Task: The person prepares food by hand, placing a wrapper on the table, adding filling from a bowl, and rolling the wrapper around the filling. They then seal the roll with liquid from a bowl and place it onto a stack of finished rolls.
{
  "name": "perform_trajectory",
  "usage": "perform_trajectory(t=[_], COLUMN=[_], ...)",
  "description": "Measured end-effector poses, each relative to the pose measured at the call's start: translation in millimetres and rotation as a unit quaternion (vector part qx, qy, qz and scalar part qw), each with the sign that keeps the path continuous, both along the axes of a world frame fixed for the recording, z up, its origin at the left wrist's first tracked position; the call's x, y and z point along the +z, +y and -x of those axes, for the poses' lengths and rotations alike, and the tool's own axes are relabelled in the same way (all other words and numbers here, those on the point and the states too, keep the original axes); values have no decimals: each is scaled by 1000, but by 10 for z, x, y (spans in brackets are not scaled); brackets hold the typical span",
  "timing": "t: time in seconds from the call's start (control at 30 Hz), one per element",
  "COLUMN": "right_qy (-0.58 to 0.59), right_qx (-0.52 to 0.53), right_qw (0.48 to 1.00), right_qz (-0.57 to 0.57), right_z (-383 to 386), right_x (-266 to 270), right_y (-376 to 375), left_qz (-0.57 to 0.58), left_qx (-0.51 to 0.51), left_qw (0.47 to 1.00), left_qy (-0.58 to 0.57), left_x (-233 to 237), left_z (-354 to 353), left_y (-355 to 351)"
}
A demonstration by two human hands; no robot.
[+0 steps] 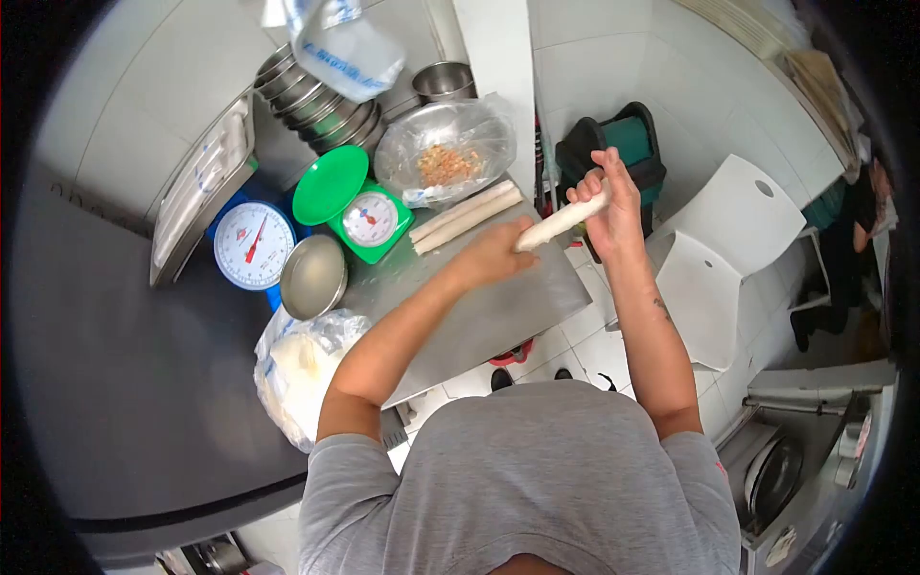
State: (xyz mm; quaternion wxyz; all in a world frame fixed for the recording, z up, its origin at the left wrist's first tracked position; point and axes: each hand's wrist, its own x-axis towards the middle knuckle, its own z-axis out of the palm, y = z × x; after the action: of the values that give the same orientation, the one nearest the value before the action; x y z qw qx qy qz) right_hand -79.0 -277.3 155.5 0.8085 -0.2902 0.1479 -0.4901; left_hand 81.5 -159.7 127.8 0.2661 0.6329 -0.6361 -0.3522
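Observation:
A long pale roll that looks like dough (565, 222) is held up above the right end of the steel table (479, 311). My left hand (498, 254) grips its lower left end, fingers wrapped around it. At the upper end, my right hand (613, 201) curls around the roll with some fingers raised. Two similar pale rolls (467, 218) lie side by side on the table just beyond my left hand. Behind them stands a plastic-lined bowl (398, 153) with an orange and white chopped mixture (450, 165) in it.
A green scale (369, 220), a blue-rimmed scale (254, 245) and a metal bowl (314, 278) stand to the left. A bag of white dough-like mass (302, 379) sits at the front left. Stacked metal bowls (311, 101) are behind; a white chair (719, 259) is at right.

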Motion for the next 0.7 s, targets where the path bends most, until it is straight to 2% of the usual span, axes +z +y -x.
perform_trajectory(t=[0.03, 0.07, 0.17, 0.2, 0.27, 0.33, 0.37, 0.43, 0.47, 0.57, 0.6, 0.67, 0.7], right_qy=[-10, -50, -39, -48, 22, 72, 128, 242, 260, 328, 346, 381, 381], right_qx=[-16, 35, 29, 64, 114, 163, 199, 268, 306, 295, 253, 169, 161], right_qw=[1000, 998, 998, 996, 993, 984, 971, 922, 908, 872, 875, 873, 879], right_qz=[-10, 28, -33, -31, -20, -15, 37, 137, 119, 210, 224, 253, 238], right_z=[56, 199, 487, 617, 867, 1112, 1233, 1388, 1408, 1125, 1016, 816, 752], right_x=[-45, -262, -132, -258, -304, -406, -461, -427, -416, -395, -426, -488, -463], right_y=[-16, -123, 87, 64, 95, 116, 112, 153, 186, 341, 382, 441, 470], left_qz=[19, 38, -5, -67, -190, -57, 12, 15, 18, 160, 149, 121, 107], left_qx=[-29, -57, -168, -161, -143, -219, -255, -296, -315, -350, -369, -376, -377], left_qw=[999, 994, 982, 983, 971, 962, 942, 904, 881, 798, 770, 769, 769], left_qy=[-40, -79, -91, -63, -11, -152, -218, -308, -352, -465, -499, -503, -505], left_x=[74, 149, 407, 475, 584, 625, 642, 737, 767, 722, 841, 986, 1048], left_z=[-32, -61, -112, -81, -9, 46, 83, 275, 387, 686, 804, 883, 902], left_y=[-50, -98, -253, -321, -442, -494, -517, -562, -578, -534, -522, -544, -561])
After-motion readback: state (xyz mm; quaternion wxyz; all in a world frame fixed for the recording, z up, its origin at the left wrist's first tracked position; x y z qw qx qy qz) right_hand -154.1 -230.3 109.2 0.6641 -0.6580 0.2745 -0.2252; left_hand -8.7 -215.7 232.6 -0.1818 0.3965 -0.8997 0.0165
